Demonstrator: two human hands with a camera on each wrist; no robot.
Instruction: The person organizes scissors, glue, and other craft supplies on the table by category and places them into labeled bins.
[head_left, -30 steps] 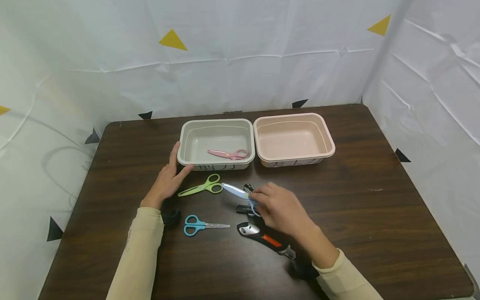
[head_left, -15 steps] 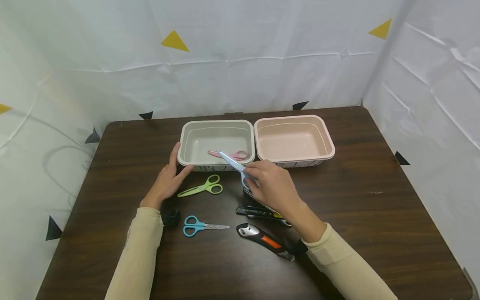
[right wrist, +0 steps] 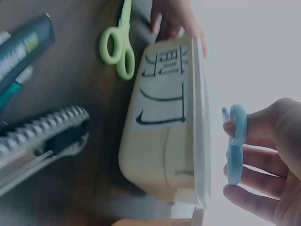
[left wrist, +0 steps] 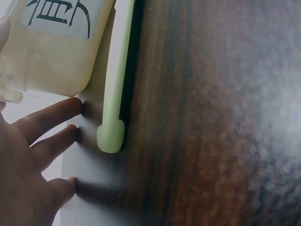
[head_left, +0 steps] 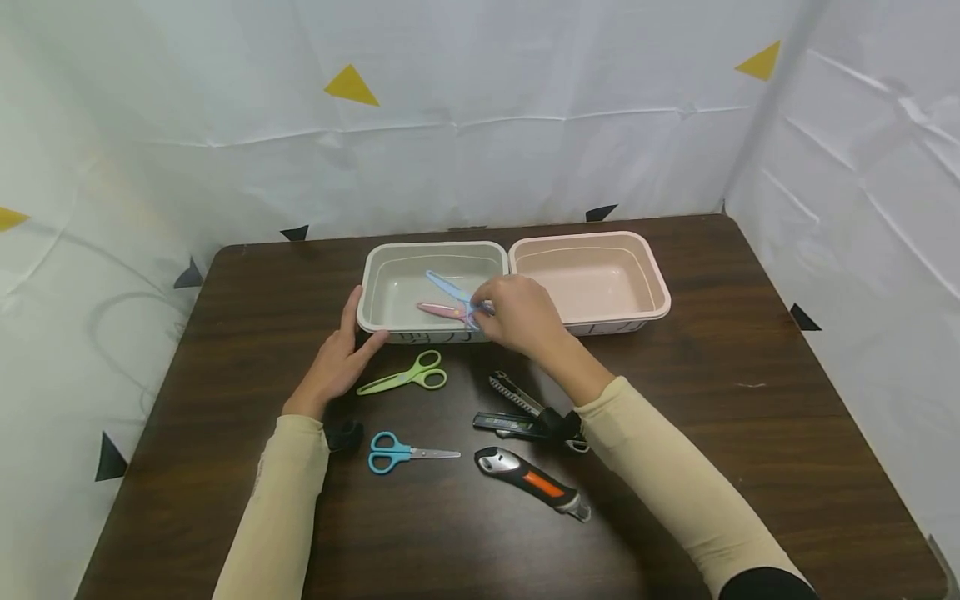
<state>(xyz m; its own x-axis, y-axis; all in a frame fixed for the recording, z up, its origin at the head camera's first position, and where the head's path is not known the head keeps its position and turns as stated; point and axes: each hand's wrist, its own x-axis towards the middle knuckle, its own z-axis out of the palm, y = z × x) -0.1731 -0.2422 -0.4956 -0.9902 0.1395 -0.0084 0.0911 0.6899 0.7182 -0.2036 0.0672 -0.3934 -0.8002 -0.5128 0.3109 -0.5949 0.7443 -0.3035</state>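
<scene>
Over the grey-green bin (head_left: 435, 245), my right hand (head_left: 517, 310) pinches light-blue scissors (head_left: 446, 285) by the handle loops, blades toward the far left. In the right wrist view the blue loops (right wrist: 236, 165) sit between thumb and fingers, past the bin's rim. Pink scissors (head_left: 438, 310) lie inside the bin, their handles partly hidden. My left hand (head_left: 330, 367) rests at the bin's near left corner, thumb on the front rim and fingers along the side. Its fingers (left wrist: 49, 117) look extended in the left wrist view, beside the lettered label (left wrist: 61, 16).
A pink bin (head_left: 585, 237) adjoins on the right. In front lie green scissors (head_left: 397, 381), turquoise scissors (head_left: 390, 454), an orange-and-black utility knife (head_left: 525, 475), a black cutter (head_left: 501, 423) and a ridged-blade cutter (head_left: 513, 392), partly under my right forearm. White sheeting surrounds the table.
My right hand has lifted the light-blue scissors off the table and carried them forward and left over the grey-green bin. The left hand stays at the bin's corner.
</scene>
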